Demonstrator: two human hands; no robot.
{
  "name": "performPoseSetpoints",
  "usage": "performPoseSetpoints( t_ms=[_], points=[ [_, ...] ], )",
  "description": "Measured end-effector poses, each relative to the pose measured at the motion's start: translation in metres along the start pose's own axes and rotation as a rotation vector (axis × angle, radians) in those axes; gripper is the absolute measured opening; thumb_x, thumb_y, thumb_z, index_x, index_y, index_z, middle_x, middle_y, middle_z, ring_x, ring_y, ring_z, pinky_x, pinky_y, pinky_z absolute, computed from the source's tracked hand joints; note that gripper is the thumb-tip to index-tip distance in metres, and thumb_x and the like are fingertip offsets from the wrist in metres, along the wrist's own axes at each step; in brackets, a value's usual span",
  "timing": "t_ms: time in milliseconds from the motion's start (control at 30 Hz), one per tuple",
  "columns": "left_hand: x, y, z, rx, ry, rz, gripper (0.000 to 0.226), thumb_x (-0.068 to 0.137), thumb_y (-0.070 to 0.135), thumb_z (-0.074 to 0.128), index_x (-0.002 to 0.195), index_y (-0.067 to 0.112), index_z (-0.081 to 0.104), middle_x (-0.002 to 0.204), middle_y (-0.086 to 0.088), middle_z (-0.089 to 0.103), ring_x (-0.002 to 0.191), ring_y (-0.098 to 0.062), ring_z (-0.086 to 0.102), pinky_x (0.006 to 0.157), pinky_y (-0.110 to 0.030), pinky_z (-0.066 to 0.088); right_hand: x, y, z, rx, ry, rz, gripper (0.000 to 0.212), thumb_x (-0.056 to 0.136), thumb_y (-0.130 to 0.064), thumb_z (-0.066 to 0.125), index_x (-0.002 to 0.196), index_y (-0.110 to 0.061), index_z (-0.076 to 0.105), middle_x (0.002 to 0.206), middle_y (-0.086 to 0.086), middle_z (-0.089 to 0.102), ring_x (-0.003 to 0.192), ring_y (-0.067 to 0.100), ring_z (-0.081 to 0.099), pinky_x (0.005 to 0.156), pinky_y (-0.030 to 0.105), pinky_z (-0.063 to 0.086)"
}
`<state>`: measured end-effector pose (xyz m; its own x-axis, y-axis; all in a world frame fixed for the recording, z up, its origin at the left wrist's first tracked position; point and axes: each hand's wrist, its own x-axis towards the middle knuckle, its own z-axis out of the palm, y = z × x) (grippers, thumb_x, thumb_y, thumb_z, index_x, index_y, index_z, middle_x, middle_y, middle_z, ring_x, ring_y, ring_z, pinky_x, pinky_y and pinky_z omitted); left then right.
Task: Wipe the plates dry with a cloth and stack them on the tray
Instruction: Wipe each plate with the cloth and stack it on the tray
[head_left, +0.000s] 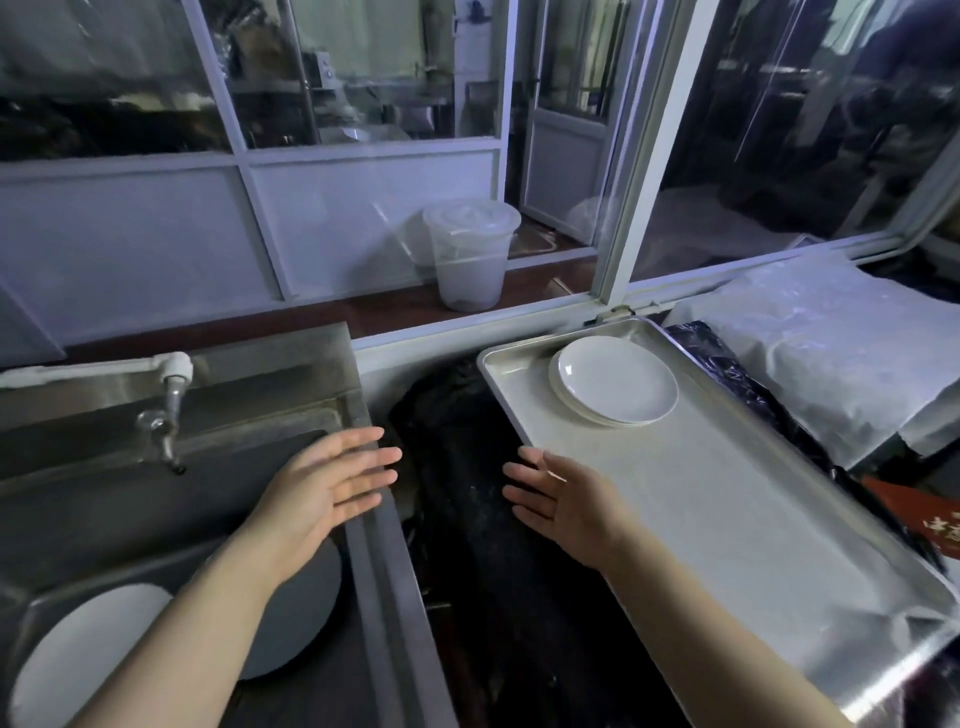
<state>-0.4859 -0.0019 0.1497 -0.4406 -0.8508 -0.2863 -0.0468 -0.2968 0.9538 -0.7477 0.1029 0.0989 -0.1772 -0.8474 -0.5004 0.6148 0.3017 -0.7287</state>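
Both hands empty. Left hand (332, 483) hangs over the right part of the steel sink (208, 499), fingers straight and spread, palm turned inward. Right hand (558, 499) mirrors it at the near-left corner of the tray (727, 519), fingers straight, palm facing the left one. Neither touches anything. The two palms face each other across the dark gap between sink and tray. This reads as a pause between plates, or a reach about to start; I cannot tell which.

No cloth visible in either hand or anywhere in view. A dark crumpled mass (467, 467) fills the gap between sink and tray; too dim to identify.

Stack of white plates (615, 382) sits at the far-left end of the tray, several high, edges roughly aligned. Parked in that corner, probably to leave the rest of the tray free for more stacks.

Still to do, by my judgement: inside the sink, a white plate (78, 660) lies at the near-left, and a greyer round plate (306, 613) lies partly under the left forearm. Likely waiting there wet so they drain into the basin.

Tap (166, 421) stands over the far side of the sink, no water running. Lidded translucent plastic bucket (470, 254) stands on the ledge beyond the tray, behind glass.
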Motion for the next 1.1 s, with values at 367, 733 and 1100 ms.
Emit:
performPoseSetpoints(
  t_ms=[367, 733, 1100],
  points=[
    [-0.162, -0.036, -0.199, -0.079, 0.288, 0.022, 0.023, 0.097, 0.007, 0.048, 0.112, 0.017, 0.062, 0.100, -0.005, 0.076, 0.089, -0.019, 0.072, 0.078, -0.034, 0.050, -0.044, 0.152, 0.164, -0.265, -0.136, 0.097, 0.022, 0.093, -0.021, 0.052, 0.111, -0.019, 0.065, 0.097, 0.002, 0.075, 0.076, 0.017, 0.072, 0.070, 0.029, 0.050],
    [-0.263, -0.114, -0.344, -0.218, 0.536, -0.093, 0.022, 0.096, 0.009, 0.052, 0.113, 0.019, 0.061, 0.102, -0.003, 0.076, 0.091, -0.019, 0.073, 0.082, -0.034, 0.051, -0.018, 0.294, 0.264, -0.437, -0.109, 0.283, 0.026, 0.083, -0.005, 0.068, 0.108, -0.011, 0.064, 0.088, 0.009, 0.073, 0.069, 0.021, 0.067, 0.059, 0.025, 0.047],
    [-0.254, -0.183, -0.408, -0.415, 0.693, -0.256, 0.022, 0.094, 0.009, 0.052, 0.113, 0.013, 0.063, 0.102, -0.009, 0.075, 0.089, -0.022, 0.072, 0.083, -0.036, 0.051, 0.080, 0.384, 0.317, -0.640, -0.027, 0.445, 0.021, 0.081, 0.006, 0.059, 0.070, -0.011, 0.055, 0.058, 0.008, 0.044, 0.045, 0.016, 0.040, 0.047, 0.023, 0.029]
  ],
)
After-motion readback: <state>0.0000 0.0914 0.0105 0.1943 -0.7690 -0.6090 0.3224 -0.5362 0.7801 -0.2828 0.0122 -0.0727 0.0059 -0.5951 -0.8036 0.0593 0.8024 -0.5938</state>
